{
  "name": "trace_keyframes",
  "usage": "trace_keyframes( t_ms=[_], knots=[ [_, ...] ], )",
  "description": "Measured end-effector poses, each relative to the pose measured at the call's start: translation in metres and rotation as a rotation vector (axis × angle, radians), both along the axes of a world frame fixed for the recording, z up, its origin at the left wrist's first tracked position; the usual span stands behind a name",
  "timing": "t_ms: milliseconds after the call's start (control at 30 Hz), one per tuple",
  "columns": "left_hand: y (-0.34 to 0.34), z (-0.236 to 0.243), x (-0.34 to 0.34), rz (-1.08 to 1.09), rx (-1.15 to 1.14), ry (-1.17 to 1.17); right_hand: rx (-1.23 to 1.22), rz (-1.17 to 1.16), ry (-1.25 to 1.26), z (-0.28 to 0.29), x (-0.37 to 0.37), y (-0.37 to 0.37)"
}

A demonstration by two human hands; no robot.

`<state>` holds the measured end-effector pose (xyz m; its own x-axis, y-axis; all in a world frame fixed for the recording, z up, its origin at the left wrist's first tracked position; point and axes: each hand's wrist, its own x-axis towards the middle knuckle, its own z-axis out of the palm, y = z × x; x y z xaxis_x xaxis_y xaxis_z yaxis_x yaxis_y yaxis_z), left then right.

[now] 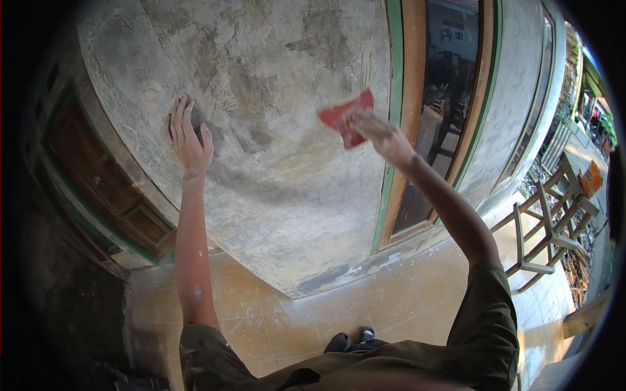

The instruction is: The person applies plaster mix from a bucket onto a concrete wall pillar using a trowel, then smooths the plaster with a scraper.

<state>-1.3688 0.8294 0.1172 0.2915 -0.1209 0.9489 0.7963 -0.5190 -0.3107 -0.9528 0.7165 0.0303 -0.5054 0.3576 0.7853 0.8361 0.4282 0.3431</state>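
A grey, patchy plastered wall fills the middle of the view, with worn and stained areas. My left hand rests on it at the left, fingers stretched upward and the thumb apart, holding nothing. In my right hand is a red sheet of sandpaper, its corners sticking out past my fingers. The hand and sheet are a little blurred, at the wall's right part near the window frame. Whether the sheet presses on the wall I cannot tell. White specks mark my left forearm.
A wood-framed window with green edging stands right of the wall. On the left is a brown wooden door. A wooden trestle-like stand is at the right. Yellowish floor tiles with white spatters lie below, under my feet.
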Motion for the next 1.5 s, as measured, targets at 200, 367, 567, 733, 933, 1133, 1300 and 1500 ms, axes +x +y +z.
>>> trace_keyframes(
  t_ms=[200,367,567,733,933,1133,1300,1500],
  knots=[
    [0.002,0.000,0.010,-0.015,-0.002,0.002,-0.319,0.098,0.426,-0.033,-0.015,-0.046],
    [0.000,-0.002,0.005,-0.030,-0.026,0.004,-0.488,0.860,1.508,0.042,-0.062,-0.038],
    [0.000,-0.002,0.004,-0.048,-0.061,0.005,-0.162,0.669,1.296,0.102,-0.062,-0.018],
    [-0.001,-0.002,0.003,-0.073,-0.078,0.005,0.290,0.192,0.562,0.121,-0.071,-0.001],
    [-0.003,-0.001,0.000,-0.064,-0.066,0.011,0.296,-0.001,0.195,0.087,-0.069,0.047],
    [0.002,-0.003,0.004,-0.068,-0.053,0.022,-0.068,-0.066,0.169,0.033,-0.065,0.013],
    [0.001,-0.002,-0.004,-0.046,-0.044,0.037,-0.599,0.001,0.326,0.006,-0.070,-0.043],
    [0.004,-0.003,0.002,-0.070,-0.047,0.032,-0.046,-0.128,0.020,0.105,-0.013,-0.003]
  ],
)
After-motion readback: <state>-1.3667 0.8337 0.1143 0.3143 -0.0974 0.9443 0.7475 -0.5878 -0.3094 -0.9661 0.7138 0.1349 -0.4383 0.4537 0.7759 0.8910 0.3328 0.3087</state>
